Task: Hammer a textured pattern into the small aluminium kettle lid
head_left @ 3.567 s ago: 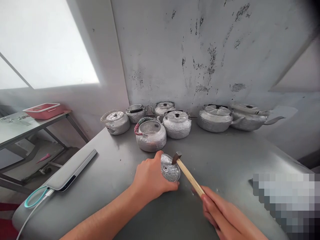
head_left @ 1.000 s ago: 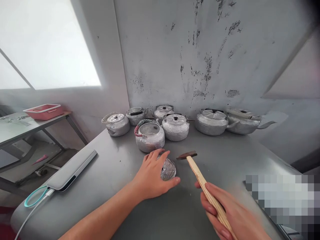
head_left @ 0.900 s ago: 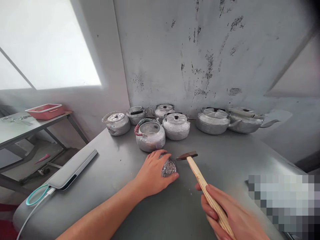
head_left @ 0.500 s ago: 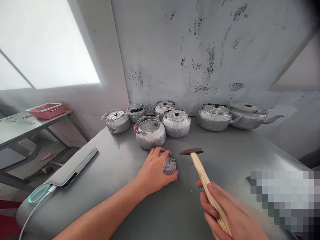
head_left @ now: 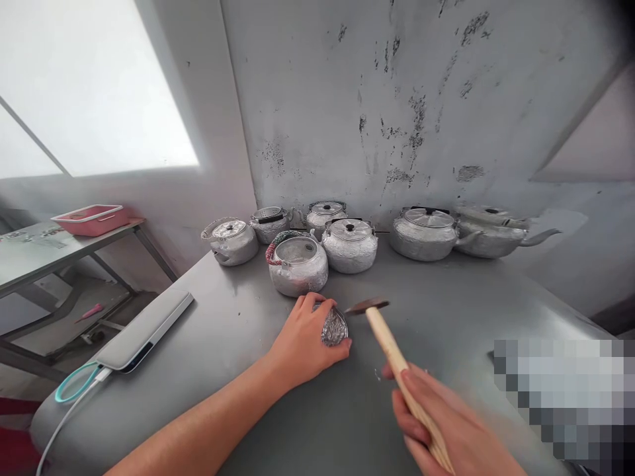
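My left hand [head_left: 310, 340] grips a small round lid [head_left: 335, 326] of dented silvery metal, tilted up on the table; the palm and fingers hide part of it. In my right hand [head_left: 436, 416] is a hammer [head_left: 391, 347], held by its pale wooden handle. Its dark, narrow head hovers just right of the lid, with a small gap between them. Directly behind my left hand stands a lidless kettle [head_left: 298, 272] with a red and green wrapped handle.
Several hammered metal kettles stand along the wall, among them a lidded one [head_left: 350, 248] and a wide one [head_left: 424, 237]. A power bank [head_left: 143, 330] with a cable lies at left. A pink basket [head_left: 94, 221] sits on a side table; a pixelated patch covers the right.
The hammer has swung left and slightly down, its head closer to the lid. My right hand has shifted left with it. My left hand and the lid are nearly still.
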### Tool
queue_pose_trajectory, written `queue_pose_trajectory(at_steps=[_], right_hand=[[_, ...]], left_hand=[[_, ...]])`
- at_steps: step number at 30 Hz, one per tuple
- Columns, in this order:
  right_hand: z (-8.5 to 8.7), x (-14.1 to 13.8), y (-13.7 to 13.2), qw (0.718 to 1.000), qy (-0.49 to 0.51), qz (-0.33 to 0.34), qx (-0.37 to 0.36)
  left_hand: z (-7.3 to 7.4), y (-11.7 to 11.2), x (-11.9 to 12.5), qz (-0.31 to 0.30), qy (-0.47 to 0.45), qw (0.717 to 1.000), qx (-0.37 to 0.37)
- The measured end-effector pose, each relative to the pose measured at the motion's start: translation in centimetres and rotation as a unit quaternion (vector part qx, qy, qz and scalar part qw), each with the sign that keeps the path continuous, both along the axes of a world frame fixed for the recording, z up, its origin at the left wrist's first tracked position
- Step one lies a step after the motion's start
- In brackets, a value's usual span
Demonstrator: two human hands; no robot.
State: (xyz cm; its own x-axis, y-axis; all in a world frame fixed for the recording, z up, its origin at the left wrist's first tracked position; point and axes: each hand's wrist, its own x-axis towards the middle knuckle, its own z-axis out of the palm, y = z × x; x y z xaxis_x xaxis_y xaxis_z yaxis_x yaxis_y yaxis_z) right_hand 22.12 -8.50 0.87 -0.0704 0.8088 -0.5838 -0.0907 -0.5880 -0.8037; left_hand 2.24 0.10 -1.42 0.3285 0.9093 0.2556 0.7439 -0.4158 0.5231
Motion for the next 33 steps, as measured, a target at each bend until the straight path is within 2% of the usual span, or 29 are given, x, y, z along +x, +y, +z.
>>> queue_pose_trajectory(at_steps=[2, 9, 12, 14, 18, 24, 28, 30, 33], right_hand=[[-0.2, 0.1, 0.0, 1.0, -0.001, 0.026, -0.001], [0.0, 0.0, 0.4, 0.999, -0.03, 0.035, 0.002], [-0.3, 0.1, 0.5, 0.999, -0.006, 0.029, 0.036], [-0.7, 0.3, 0.5, 0.998, -0.003, 0.051, 0.026], [-1.0, 0.5, 0.6, 0.998, -0.014, 0.044, 0.049], [-0.6, 0.4, 0.8, 0.997, -0.047, 0.048, 0.045], [-0.3, 0.1, 0.7, 0.988, -0.096, 0.12, 0.03], [0.0, 0.0, 0.6, 0.98, -0.134, 0.13, 0.063], [0.7, 0.6, 0.6, 0.961, -0.197, 0.102, 0.164]], left_hand=[[0.0, 0.0, 0.0, 0.002, 0.001, 1.0, -0.001], [-0.1, 0.1, 0.1, 0.003, -0.004, 1.0, 0.002], [-0.1, 0.1, 0.0, 0.003, -0.006, 1.0, -0.002], [-0.1, 0.1, -0.1, 0.003, -0.008, 1.0, -0.002], [-0.1, 0.1, -0.1, -0.002, -0.011, 1.0, 0.002], [-0.1, 0.1, -0.1, 0.0, -0.012, 1.0, -0.003], [0.1, 0.1, -0.3, 0.001, -0.017, 1.0, -0.003], [0.3, 0.0, -0.4, 0.014, -0.011, 1.0, -0.006], [0.8, -0.4, -0.5, 0.05, 0.008, 0.999, -0.006]])
